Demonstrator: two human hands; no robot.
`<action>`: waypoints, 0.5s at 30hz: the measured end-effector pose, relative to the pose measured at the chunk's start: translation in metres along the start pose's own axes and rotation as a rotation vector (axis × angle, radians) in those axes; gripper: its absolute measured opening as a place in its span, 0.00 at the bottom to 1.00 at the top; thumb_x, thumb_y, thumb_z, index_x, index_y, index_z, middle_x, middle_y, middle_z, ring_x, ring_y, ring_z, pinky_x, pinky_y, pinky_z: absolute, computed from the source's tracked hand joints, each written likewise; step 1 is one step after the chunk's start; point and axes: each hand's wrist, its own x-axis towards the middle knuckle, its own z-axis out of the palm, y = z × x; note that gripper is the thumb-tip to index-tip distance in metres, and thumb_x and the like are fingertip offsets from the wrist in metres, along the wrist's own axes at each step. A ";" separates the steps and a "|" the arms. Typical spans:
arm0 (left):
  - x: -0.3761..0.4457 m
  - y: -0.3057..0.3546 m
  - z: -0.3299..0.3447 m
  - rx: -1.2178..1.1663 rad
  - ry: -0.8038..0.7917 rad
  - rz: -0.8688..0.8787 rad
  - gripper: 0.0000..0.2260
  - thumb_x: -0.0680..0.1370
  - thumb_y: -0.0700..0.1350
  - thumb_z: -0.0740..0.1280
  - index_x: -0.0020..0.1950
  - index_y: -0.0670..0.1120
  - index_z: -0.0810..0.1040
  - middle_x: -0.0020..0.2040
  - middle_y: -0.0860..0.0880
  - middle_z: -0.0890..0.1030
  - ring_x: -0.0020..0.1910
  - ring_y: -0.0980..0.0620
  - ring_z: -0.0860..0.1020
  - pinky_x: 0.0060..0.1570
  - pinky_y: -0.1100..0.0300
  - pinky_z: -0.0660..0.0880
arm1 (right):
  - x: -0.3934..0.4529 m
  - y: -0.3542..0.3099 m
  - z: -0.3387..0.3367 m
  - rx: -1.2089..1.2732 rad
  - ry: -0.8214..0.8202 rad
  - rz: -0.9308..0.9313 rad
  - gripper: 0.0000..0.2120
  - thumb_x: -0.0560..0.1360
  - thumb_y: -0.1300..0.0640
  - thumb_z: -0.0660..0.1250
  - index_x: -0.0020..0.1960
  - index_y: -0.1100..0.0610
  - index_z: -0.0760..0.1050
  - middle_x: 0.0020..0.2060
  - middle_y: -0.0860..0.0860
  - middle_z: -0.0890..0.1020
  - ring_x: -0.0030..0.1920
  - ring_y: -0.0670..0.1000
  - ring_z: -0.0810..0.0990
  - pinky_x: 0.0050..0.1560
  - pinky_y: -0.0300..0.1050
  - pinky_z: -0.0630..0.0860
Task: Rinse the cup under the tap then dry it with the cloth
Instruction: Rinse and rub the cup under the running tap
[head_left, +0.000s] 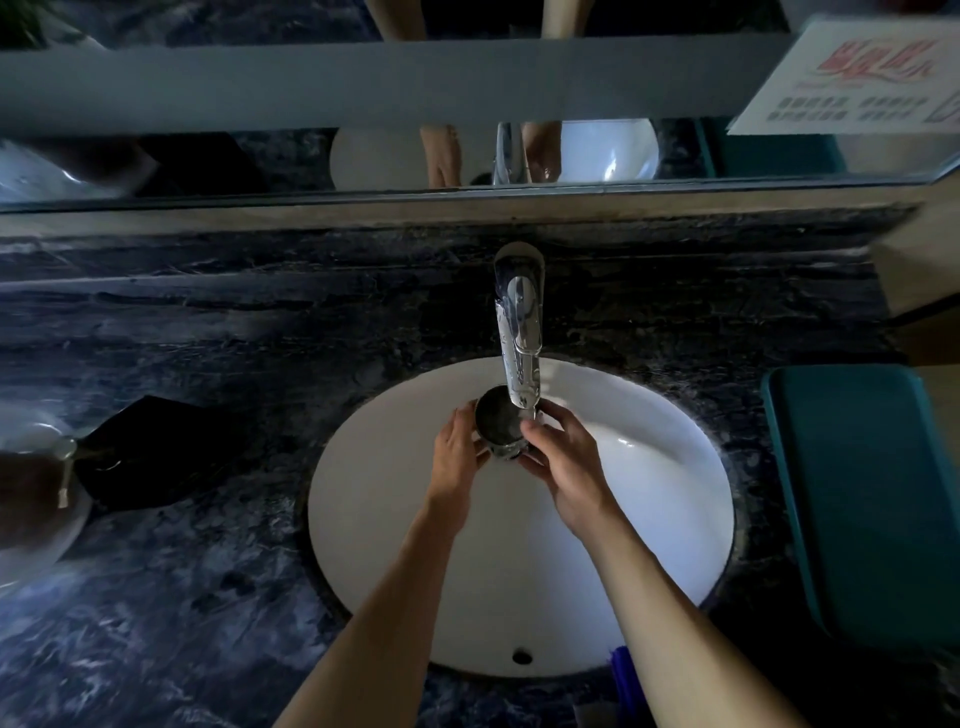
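Plainly, one small dark metal cup (500, 422) sits between two bare hands above the round white ceramic basin (649, 519), its open mouth just under the spout of the single chrome tap (519, 332). The left hand (457, 457) curls its fingers round the cup's left wall; the right hand (566, 467) grips the right side, thumb near the rim. One dark cloth (145, 452) lies on the dark marbled counter (182, 597), well left of the basin.
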 end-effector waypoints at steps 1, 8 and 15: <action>-0.001 0.000 0.001 -0.027 -0.017 -0.024 0.15 0.88 0.50 0.55 0.59 0.47 0.81 0.50 0.48 0.85 0.47 0.50 0.84 0.47 0.58 0.78 | 0.000 0.000 0.000 -0.018 0.004 -0.022 0.15 0.78 0.63 0.71 0.63 0.54 0.78 0.53 0.56 0.86 0.52 0.53 0.86 0.46 0.42 0.82; -0.001 -0.004 0.013 -0.071 -0.098 -0.026 0.18 0.81 0.29 0.55 0.61 0.44 0.80 0.56 0.39 0.86 0.53 0.40 0.87 0.57 0.43 0.83 | -0.002 -0.002 -0.003 -0.094 0.084 -0.077 0.15 0.79 0.56 0.71 0.65 0.48 0.78 0.58 0.48 0.85 0.59 0.50 0.84 0.58 0.49 0.79; -0.003 -0.010 0.013 0.001 -0.084 -0.087 0.13 0.85 0.39 0.57 0.54 0.47 0.82 0.41 0.50 0.87 0.41 0.50 0.84 0.41 0.58 0.80 | 0.008 -0.001 -0.015 -0.008 0.057 0.075 0.09 0.82 0.52 0.66 0.61 0.52 0.78 0.58 0.55 0.84 0.60 0.57 0.83 0.53 0.57 0.83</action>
